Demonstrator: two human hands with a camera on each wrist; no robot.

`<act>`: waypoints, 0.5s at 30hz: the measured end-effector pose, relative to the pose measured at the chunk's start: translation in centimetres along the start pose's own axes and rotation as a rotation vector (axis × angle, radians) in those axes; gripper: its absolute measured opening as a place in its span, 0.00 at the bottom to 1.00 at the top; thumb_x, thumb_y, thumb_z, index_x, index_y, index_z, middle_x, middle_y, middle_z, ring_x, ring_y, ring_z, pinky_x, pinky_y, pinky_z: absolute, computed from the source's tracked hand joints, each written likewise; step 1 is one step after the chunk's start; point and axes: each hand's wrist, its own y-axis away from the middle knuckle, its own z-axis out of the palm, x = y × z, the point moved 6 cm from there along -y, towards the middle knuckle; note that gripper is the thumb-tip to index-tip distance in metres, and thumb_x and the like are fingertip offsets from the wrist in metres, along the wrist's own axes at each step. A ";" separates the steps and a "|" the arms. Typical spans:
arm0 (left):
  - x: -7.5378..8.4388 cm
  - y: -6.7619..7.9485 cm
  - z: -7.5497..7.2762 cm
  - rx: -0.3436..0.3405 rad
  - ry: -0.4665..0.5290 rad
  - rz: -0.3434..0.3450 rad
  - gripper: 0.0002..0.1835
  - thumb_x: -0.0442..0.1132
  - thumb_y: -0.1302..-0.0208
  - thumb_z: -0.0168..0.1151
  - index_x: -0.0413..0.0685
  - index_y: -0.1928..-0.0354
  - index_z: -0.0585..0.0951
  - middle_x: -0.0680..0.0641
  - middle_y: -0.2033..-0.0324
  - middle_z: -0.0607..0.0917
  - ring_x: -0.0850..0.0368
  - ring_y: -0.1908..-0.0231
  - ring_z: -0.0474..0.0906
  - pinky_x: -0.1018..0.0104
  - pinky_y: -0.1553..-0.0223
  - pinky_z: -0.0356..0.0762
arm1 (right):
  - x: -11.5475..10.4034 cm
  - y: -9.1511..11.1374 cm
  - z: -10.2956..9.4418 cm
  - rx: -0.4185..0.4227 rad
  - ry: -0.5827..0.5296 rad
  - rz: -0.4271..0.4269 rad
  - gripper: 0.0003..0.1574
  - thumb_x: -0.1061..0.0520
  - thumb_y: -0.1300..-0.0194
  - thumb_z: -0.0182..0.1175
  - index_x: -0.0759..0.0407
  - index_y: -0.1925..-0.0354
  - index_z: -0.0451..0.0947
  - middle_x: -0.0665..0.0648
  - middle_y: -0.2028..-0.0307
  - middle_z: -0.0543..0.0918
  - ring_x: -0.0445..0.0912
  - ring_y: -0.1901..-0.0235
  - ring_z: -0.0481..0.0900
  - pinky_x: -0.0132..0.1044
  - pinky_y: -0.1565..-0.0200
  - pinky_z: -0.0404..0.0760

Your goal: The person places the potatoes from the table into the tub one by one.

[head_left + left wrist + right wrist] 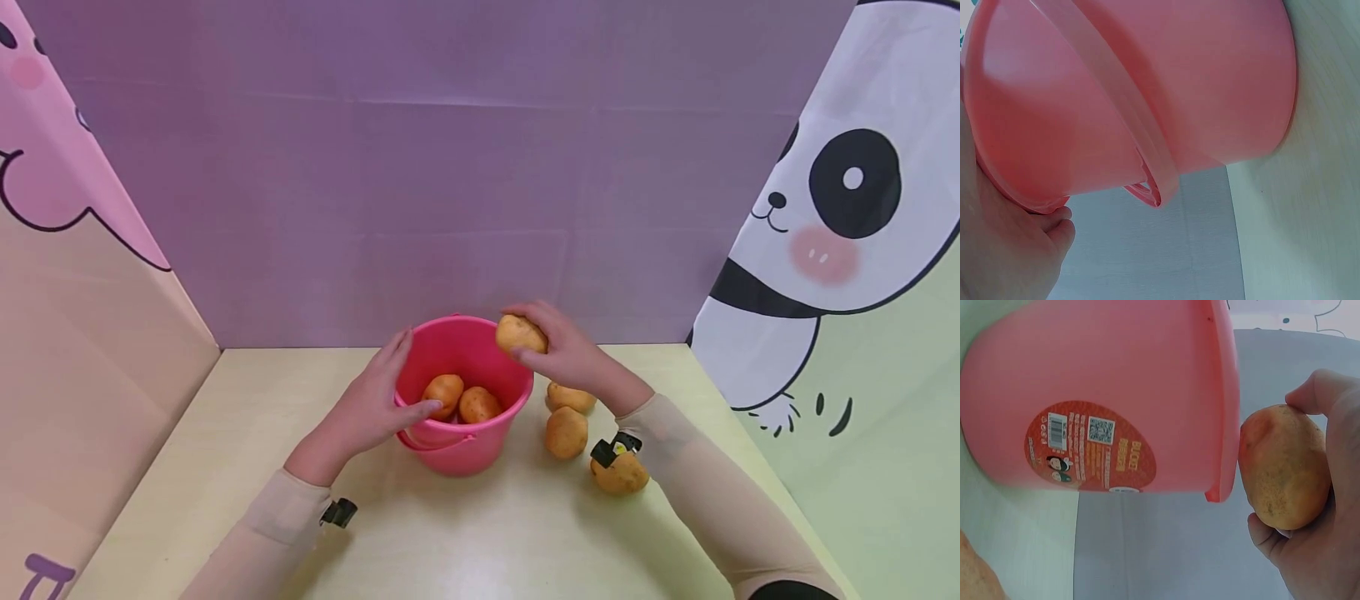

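Observation:
A pink bucket (459, 450) stands upright on the table, with two potatoes (442, 392) visible inside. My left hand (375, 400) rests at its left rim, fingers extended along the side and thumb reaching over the near rim. In the left wrist view, this hand (1010, 244) lies against the rim, its fingertips showing past the edge. My right hand (558, 346) grips a yellowish potato (521, 334) at the bucket's right rim. The right wrist view shows that potato (1285, 467) between thumb and fingers, right beside the rim and level with it.
To the right of the bucket, under the right forearm, lie three potatoes (566, 433) on the light wooden table (450, 542). The bucket's handle (1129, 106) hangs down its near side. A purple backdrop (465, 183) rises behind, with printed panels at both sides.

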 end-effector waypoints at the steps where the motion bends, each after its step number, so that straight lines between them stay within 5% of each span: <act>1: 0.0 0.0 0.0 0.001 0.000 0.003 0.69 0.61 0.39 0.82 0.52 0.08 0.47 0.42 0.12 0.51 0.33 0.17 0.54 0.35 0.42 0.87 | -0.1 -0.1 0.1 -0.005 0.001 -0.002 0.36 0.53 0.28 0.69 0.51 0.24 0.76 0.54 0.42 0.79 0.51 0.47 0.79 0.47 0.50 0.88; 15: 0.1 0.1 0.0 0.001 0.012 0.003 0.68 0.60 0.39 0.82 0.52 0.08 0.47 0.43 0.12 0.51 0.34 0.17 0.55 0.35 0.43 0.88 | -0.9 -1.2 1.9 -0.061 -0.024 -0.041 0.37 0.54 0.29 0.69 0.58 0.25 0.75 0.54 0.39 0.79 0.51 0.44 0.79 0.44 0.51 0.91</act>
